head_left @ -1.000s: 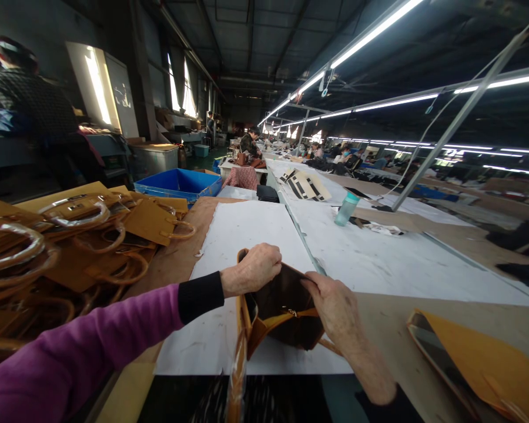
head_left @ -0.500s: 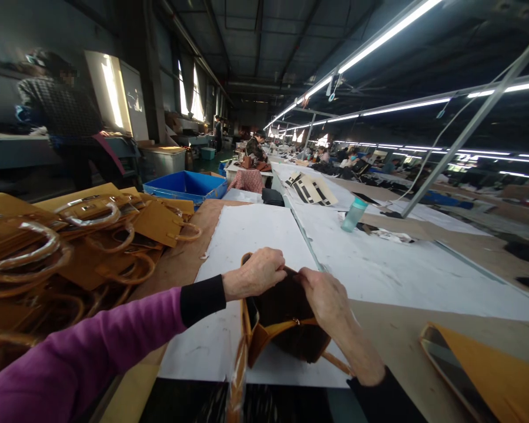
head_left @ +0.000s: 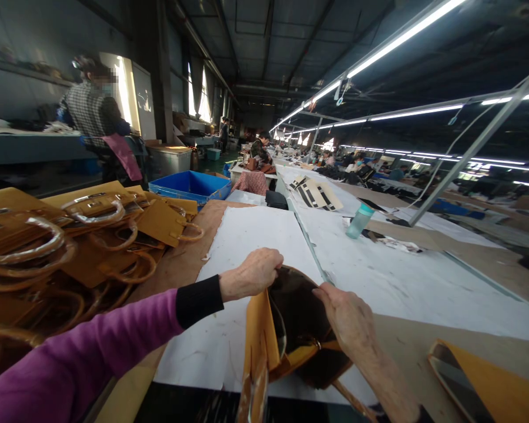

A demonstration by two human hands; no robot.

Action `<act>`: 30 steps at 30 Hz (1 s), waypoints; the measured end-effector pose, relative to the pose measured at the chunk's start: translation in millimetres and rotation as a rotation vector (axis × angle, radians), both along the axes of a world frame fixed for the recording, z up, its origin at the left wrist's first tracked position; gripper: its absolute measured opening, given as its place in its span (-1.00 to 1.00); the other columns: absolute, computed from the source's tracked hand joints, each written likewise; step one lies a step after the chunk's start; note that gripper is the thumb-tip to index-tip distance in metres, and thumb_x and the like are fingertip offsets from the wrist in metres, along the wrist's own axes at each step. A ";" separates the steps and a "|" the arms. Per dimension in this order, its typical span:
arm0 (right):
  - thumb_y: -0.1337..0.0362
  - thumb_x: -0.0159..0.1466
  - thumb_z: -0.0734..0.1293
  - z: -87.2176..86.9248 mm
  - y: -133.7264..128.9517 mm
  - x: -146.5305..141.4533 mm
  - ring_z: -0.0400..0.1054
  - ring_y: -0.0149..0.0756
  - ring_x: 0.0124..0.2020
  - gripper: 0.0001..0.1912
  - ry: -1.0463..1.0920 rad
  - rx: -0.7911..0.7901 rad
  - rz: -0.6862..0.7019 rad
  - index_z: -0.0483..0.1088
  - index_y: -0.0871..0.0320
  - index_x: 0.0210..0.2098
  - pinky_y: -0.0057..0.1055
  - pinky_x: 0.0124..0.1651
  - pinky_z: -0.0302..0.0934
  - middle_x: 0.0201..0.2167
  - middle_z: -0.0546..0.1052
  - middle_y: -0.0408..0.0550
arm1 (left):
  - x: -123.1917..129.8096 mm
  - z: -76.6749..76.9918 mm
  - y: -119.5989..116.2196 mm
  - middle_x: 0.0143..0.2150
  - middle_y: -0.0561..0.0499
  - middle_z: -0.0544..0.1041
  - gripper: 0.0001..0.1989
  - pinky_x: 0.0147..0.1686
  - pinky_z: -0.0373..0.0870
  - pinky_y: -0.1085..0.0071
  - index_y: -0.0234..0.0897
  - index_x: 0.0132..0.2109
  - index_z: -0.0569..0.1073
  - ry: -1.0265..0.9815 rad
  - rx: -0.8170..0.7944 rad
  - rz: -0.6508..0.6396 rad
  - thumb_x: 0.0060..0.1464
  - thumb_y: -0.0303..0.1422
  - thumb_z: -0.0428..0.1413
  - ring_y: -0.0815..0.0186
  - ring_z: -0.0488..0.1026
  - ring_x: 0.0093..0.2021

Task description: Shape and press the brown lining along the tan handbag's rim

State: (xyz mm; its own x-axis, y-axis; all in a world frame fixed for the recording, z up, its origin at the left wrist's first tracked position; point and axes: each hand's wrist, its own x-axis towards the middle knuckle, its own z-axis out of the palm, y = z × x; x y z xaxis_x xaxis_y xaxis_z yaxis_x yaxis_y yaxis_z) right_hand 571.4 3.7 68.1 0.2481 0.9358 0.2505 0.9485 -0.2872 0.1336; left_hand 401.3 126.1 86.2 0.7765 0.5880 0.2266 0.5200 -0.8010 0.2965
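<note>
A mustard-yellow handbag (head_left: 259, 329) with a dark lining is tilted in front of me, its mouth facing me. My left hand (head_left: 253, 273) is closed on the far rim at the left. With thumb and fingers my right hand (head_left: 346, 314) pinches the same rim farther right. Between the two hands the rim bows in a curve. A small metal piece shows on the near edge of the bag's opening. The bag's handles, one wrapped in clear film, hang toward me over the near edge of the white sheet (head_left: 194, 352).
A pile of yellow handbags (head_left: 83, 252) lies at left. Behind it is a blue bin (head_left: 191, 185). On the right table stand a teal bottle (head_left: 360, 221) and a striped sheet (head_left: 316, 194); another yellow piece (head_left: 498, 376) lies at near right. A person (head_left: 97, 117) stands at far left.
The handbag has turned and shifted right, showing more of its yellow left side. My right hand has moved right and down, while my left hand stays on the rim.
</note>
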 end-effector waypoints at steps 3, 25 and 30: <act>0.11 0.30 0.07 -0.4 -0.4 -0.6 0.36 -0.29 -0.51 -0.67 -0.005 0.004 -0.003 0.37 0.07 -0.41 -0.41 -0.51 -0.15 -0.59 0.49 -0.09 | 3.3 -0.6 0.1 -0.33 0.02 0.46 -0.78 -0.39 0.22 0.48 -0.29 -0.34 0.41 -0.079 0.017 -0.108 -0.18 -0.58 -0.01 0.33 0.36 -0.34; 0.19 0.32 0.03 5.3 21.3 -19.4 0.41 -0.22 -0.39 -0.71 0.037 -0.001 -0.037 0.33 0.11 -0.32 -0.38 -0.47 -0.05 -0.48 0.51 -0.03 | 21.8 -1.1 -2.7 -0.40 -0.06 0.52 -0.84 -0.36 0.28 0.42 -0.30 -0.41 0.51 0.012 0.002 0.076 -0.09 -0.46 0.01 0.26 0.41 -0.35; 0.16 0.32 0.02 6.9 28.6 -21.3 0.40 -0.23 -0.37 -0.67 0.053 -0.010 -0.067 0.34 0.10 -0.33 -0.40 -0.43 -0.02 -0.47 0.50 -0.01 | 20.9 -5.8 0.8 -0.44 -0.02 0.50 -0.86 -0.38 0.25 0.44 -0.30 -0.45 0.48 -0.051 -0.026 0.068 -0.09 -0.43 0.02 0.29 0.39 -0.39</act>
State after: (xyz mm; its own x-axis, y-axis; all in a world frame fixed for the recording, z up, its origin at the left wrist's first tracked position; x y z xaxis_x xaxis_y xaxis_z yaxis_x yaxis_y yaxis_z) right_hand 550.1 32.3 75.0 0.3223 0.9193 0.2260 0.9332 -0.3487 0.0874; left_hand 422.3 126.9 80.4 0.7222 0.6452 0.2492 0.5568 -0.7561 0.3440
